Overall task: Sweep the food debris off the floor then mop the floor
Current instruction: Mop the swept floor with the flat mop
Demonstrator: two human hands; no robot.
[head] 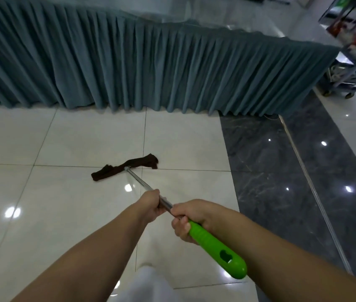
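Observation:
A mop lies in front of me with its dark brown cloth head [125, 169] flat on the glossy white tiled floor [63, 203]. Its metal pole [138, 182] runs back toward me and ends in a bright green handle [216, 247]. My left hand [150, 205] grips the metal pole. Just behind it, my right hand [191, 219] grips the top of the green handle. I see no food debris on the tiles.
A long table with a pleated teal skirt [150, 68] spans the far side, reaching the floor. A dark marble strip [281, 182] with a metal rail runs along the right. A wheeled metal cart [351, 62] stands at the far right.

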